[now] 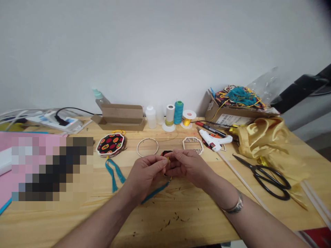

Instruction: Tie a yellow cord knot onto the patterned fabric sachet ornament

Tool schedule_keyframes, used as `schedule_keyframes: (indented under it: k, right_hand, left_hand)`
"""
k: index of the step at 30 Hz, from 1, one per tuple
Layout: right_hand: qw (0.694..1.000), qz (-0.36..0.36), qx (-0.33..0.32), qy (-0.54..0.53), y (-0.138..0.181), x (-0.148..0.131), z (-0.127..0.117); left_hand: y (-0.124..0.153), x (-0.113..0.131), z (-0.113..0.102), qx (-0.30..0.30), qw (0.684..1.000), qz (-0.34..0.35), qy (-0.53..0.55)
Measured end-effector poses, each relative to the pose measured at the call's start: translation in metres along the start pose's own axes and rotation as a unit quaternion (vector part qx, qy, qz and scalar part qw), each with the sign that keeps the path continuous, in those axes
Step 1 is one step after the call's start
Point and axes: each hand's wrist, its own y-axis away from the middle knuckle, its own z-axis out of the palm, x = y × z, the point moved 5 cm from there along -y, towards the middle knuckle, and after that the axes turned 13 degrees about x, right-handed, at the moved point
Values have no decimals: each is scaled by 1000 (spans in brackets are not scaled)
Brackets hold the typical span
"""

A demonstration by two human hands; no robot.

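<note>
My left hand (146, 172) and my right hand (187, 165) meet over the middle of the wooden table (181, 220), fingers pinched together. Between them I hold a small dark patterned piece (167, 153) with a yellow cord (168, 162); a teal tassel (155, 193) hangs from it onto the table. Most of the piece is hidden by my fingers. A watch band sits on my right wrist (236, 206).
Stacked patterned pieces (110, 144) with teal tassels (113, 174) lie left. A wooden ring (147, 147) and a fretwork frame (192, 144) lie behind my hands. Glue gun (215, 140), scissors (269, 179), gold fabric (266, 141), thread spools (178, 112) and boxes (121, 117) stand right and back.
</note>
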Motion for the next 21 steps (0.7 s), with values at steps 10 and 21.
schedule_keyframes:
  k: [10, 21]
  right_hand:
    - [991, 11, 27, 134, 3, 1, -2]
    - [987, -92, 20, 132, 2, -7, 0]
  left_hand:
    - [2, 6, -5, 50, 995, 46, -68]
    - [4, 5, 1, 16, 996, 38, -82]
